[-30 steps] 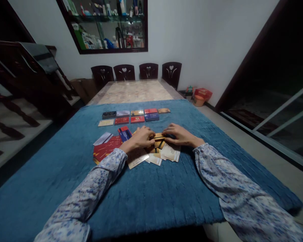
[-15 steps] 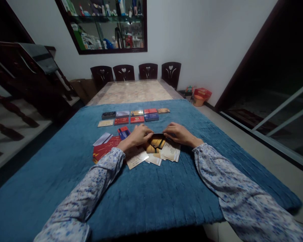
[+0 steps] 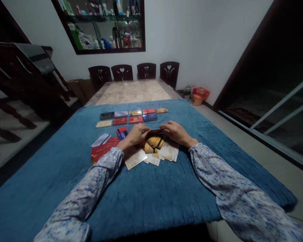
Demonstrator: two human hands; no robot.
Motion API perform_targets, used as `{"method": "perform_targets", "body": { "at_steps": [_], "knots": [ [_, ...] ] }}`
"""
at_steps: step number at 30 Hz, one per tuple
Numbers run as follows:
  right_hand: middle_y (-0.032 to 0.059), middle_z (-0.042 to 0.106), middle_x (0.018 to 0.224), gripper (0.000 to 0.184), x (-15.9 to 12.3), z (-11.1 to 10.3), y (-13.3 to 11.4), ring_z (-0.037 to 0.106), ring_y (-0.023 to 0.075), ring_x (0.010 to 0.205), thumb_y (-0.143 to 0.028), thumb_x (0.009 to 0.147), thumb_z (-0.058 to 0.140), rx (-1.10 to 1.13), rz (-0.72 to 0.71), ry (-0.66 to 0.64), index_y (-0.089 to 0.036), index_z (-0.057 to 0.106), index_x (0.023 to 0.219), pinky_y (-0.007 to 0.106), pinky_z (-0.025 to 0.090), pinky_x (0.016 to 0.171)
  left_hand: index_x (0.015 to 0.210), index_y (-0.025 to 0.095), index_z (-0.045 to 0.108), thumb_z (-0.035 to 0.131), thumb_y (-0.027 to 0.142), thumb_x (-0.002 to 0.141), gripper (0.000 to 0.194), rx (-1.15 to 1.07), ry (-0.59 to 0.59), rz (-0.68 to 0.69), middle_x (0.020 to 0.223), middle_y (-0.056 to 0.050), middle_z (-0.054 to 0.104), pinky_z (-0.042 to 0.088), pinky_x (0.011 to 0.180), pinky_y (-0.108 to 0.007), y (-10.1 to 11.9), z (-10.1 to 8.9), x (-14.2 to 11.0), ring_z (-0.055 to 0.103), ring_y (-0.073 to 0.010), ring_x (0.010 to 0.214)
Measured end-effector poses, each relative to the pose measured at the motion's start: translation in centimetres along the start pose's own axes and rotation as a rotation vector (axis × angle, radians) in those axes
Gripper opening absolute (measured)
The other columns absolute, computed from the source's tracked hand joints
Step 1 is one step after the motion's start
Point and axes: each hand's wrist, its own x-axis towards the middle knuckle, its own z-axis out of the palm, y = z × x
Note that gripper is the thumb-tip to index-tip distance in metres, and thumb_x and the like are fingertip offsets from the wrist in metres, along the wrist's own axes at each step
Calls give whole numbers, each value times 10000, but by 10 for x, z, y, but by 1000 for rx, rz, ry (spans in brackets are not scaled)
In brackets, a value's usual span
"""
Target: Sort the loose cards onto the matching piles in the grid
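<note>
Left hand: our left hand, palm down, fingers curled in toward the right.
Right hand: our right hand, slightly bent at the wrist, fingers pointing left.
Gap: our fingertips face each other, near but apart.
Forearms: we reach forward, both arms angling inward, floral sleeves down to our wrists.

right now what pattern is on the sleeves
Blue floral on a pale ground, on both sleeves; clearest in the head view.

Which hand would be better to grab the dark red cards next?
Probably the left hand: its wrist is beside the dark red cards, while the right hand is farther off. Both grip at least one card, though.
</note>
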Motion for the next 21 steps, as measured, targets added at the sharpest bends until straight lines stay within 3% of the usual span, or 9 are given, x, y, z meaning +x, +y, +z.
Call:
{"method": "perform_targets", "body": {
  "at_steps": [5, 13, 18, 21],
  "knots": [
    [90, 660, 978, 271, 1, 2, -3, 603, 212, 852, -137, 965, 549, -48, 18, 21, -209, 691, 1184, 305, 470, 794, 790, 177, 789, 618, 104, 876, 204, -9, 65, 17, 785, -49, 742, 483, 702, -255, -6, 4, 3, 639, -163, 735],
    [80, 657, 959, 274, 2, 3, -5, 570, 207, 830, -125, 959, 527, -104, 60, -1, -213, 683, 1167, 296, 435, 787, 834, 181, 798, 592, 66, 832, 235, -19, 96, 16, 821, -57, 769, 525, 730, -268, -7, 7, 5, 684, -178, 764],
    [92, 675, 969, 300, 5, -1, -11, 577, 227, 873, -103, 931, 545, -126, 102, -56, -195, 661, 1193, 308, 420, 791, 1072, 191, 777, 568, 57, 837, 342, -28, 119, -18, 1042, -89, 793, 557, 850, -315, -7, 10, 8, 730, -221, 932],
    [107, 693, 1002, 313, 7, -3, -15, 592, 243, 913, -103, 914, 579, -128, 130, -92, -181, 640, 1211, 322, 419, 805, 1166, 176, 725, 561, 73, 859, 363, -4, 117, -56, 1061, -109, 781, 560, 866, -337, -7, 11, 8, 730, -234, 946]
  ]
}}
